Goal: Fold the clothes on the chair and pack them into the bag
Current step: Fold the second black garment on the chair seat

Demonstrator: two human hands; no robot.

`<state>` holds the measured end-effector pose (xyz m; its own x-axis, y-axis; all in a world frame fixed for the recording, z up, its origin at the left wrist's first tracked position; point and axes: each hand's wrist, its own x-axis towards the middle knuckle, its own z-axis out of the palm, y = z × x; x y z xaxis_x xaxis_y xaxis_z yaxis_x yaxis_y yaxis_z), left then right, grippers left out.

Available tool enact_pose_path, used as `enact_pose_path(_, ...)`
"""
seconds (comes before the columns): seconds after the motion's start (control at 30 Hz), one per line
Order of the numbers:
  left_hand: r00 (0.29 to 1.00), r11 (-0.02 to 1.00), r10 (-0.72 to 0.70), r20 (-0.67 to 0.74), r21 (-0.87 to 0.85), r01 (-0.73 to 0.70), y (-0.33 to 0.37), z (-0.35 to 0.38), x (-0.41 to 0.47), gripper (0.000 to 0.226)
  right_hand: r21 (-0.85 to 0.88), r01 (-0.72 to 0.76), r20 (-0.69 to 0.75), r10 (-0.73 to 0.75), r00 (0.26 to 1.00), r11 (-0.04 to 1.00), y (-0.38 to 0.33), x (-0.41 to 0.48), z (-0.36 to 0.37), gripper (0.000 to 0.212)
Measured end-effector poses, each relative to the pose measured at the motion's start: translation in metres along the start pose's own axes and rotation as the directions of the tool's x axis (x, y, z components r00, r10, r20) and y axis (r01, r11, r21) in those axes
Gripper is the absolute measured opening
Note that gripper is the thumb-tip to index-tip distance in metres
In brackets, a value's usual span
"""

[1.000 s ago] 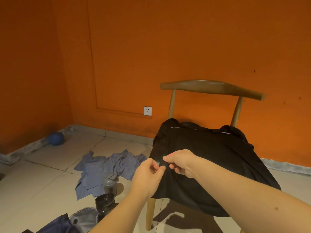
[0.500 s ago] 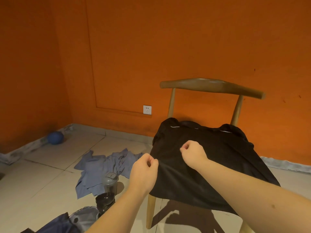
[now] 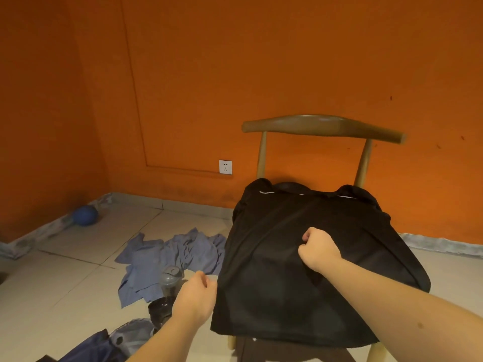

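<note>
Currently, black shirt [image 3: 300,270] lies spread flat over the seat of the chair [image 3: 321,126], collar toward the backrest. Its near hem hangs past the front edge of the seat, and its right side drapes off the seat. My left hand [image 3: 194,296] is at the shirt's left edge near the front corner, fingers curled and thumb against them, pinching the edge of the cloth. My right hand [image 3: 317,248] sits on top of the shirt about mid-seat, knuckles up and closed into a fist, with a bit of fabric gripped between thumb and fingers. Creases in the cloth run toward that grip. Both forearms reach in from the bottom of the view and are bare. Blue shirt [image 3: 172,257] lies crumpled on the tiled floor [image 3: 65,283], left of the chair and touching nothing on it. A bottle [image 3: 169,279] with a grey lid stands just in front of the blue shirt, beside my left hand. Dark blue and grey bundle [image 3: 125,340] sits at the bottom-left edge, and I cannot tell what it is. Blue ball [image 3: 85,215] rests in the corner against the baseboard. White outlet [image 3: 225,167] is on the orange wall [image 3: 287,61], left of the chair back.
</note>
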<state>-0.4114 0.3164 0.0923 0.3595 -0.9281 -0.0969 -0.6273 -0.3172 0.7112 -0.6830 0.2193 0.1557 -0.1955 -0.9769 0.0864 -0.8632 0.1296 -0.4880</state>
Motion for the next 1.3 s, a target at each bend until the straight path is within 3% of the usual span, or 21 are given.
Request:
enact_pose_path(0.2, 0.985, 0.992, 0.011, -0.171, -0.120, -0.032, 0.041, -0.008, 0.049, 0.029, 0.035, 0.038, 0.021, -0.039, 0.999, 0.999, -0.025, 0.025, -0.008, 0.019)
enact_pose_path(0.33, 0.971, 0.983, 0.149, -0.185, -0.081, -0.167, 0.088, -0.015, 0.099, 0.031, 0.115, 0.085, 0.023, -0.088, 0.996, 0.990, -0.053, 0.064, -0.008, 0.011)
enact_pose_path(0.43, 0.982, 0.984, 0.165, -0.090, -0.045, -0.170, 0.120, -0.012, 0.145, 0.036, 0.160, 0.138, 0.015, -0.142, 0.990, 0.978, -0.075, 0.102, 0.001, 0.009)
enact_pose_path(0.6, 0.985, 0.990, -0.087, 0.148, -0.094, 0.102, 0.151, 0.011, 0.217, 0.064, 0.189, 0.231, 0.026, -0.240, 0.970, 0.954, -0.114, 0.174, 0.025, 0.007)
enact_pose_path(0.73, 0.940, 0.955, -0.169, 0.296, -0.188, 0.231, 0.154, 0.026, 0.262, 0.072, 0.150, 0.295, 0.055, -0.306, 0.950, 0.944, -0.146, 0.229, 0.045, 0.014)
enact_pose_path(0.9, 0.874, 0.873, -0.104, 0.474, -0.379, 0.309, 0.144, 0.042, 0.298, 0.052, -0.044, 0.365, 0.191, -0.350, 0.917, 0.930, -0.166, 0.279, 0.073, 0.054)
enact_pose_path(1.0, 0.953, 0.865, -0.049, 0.298, -0.465, 0.190, 0.140, 0.048, 0.313, 0.035, -0.174, 0.380, 0.317, -0.313, 0.895, 0.909, -0.170, 0.288, 0.084, 0.055)
enact_pose_path(1.1, 0.999, 0.840, 0.039, 0.023, -0.542, -0.020, 0.146, 0.040, 0.323, 0.020, -0.226, 0.363, 0.224, -0.315, 0.922, 0.904, -0.171, 0.300, 0.093, 0.024)
enact_pose_path(1.2, 0.953, 0.824, 0.153, -0.262, -0.498, -0.269, 0.153, 0.028, 0.333, 0.020, -0.112, 0.305, 0.001, -0.307, 0.952, 0.946, -0.168, 0.310, 0.093, 0.015)
enact_pose_path(1.3, 0.906, 0.881, 0.221, -0.361, -0.324, -0.344, 0.153, 0.024, 0.340, 0.022, 0.077, 0.287, -0.084, -0.281, 0.956, 0.955, -0.163, 0.317, 0.089, 0.019)
